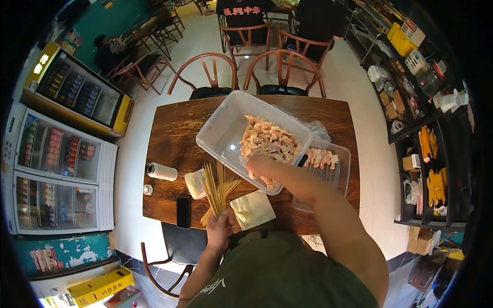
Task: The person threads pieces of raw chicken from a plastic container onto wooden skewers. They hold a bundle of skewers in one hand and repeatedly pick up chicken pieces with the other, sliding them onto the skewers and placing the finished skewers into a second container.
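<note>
My left hand (pixel 220 229) holds a bundle of thin wooden skewers (pixel 214 188) near the table's front edge. More skewers lie loose on the table behind that bundle. My right hand (pixel 257 164) reaches into a large clear plastic bin (pixel 219 133), at the near edge of a heap of raw chicken pieces (pixel 269 138); whether its fingers grip a piece cannot be seen. Partly under the bin, to the right, a shallow clear plastic tray (pixel 344 169) holds a row of skewered meat pieces (pixel 321 158). My right forearm hides part of the tray.
On the wooden table (pixel 173 119) are a white bottle (pixel 161 171), its cap (pixel 148 189), a black phone (pixel 183 212), an opened packet (pixel 195 184), a folded paper sheet (pixel 253 209) and a crumpled plastic bag (pixel 319 131). Chairs stand beyond and at front left.
</note>
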Demonstrator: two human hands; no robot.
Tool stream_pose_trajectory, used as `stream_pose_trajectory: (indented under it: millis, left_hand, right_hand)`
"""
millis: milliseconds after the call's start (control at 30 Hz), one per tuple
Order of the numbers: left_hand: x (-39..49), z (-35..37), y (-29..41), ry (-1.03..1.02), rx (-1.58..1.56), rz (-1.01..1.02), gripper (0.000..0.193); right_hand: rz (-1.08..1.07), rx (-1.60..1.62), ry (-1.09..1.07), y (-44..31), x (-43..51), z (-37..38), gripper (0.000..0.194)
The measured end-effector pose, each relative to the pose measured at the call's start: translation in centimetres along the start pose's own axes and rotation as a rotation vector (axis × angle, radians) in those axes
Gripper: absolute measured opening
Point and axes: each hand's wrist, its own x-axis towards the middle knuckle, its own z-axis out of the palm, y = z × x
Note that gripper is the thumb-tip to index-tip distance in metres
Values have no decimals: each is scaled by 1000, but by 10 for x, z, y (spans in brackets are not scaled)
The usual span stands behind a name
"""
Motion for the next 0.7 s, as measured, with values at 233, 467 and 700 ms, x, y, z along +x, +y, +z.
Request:
stream_pose_trajectory:
  millis: [233, 467, 700]
  left_hand:
    - [7, 10, 6, -26, 134, 68, 7]
    - [17, 30, 14, -80, 122, 64, 16]
    - [18, 30, 19, -125, 298, 136, 17]
  right_hand:
    - [259, 1052, 460, 11, -55, -65, 30]
    - [521, 925, 519, 15, -80, -79, 37]
    - [359, 1771, 419, -16, -80, -92, 19]
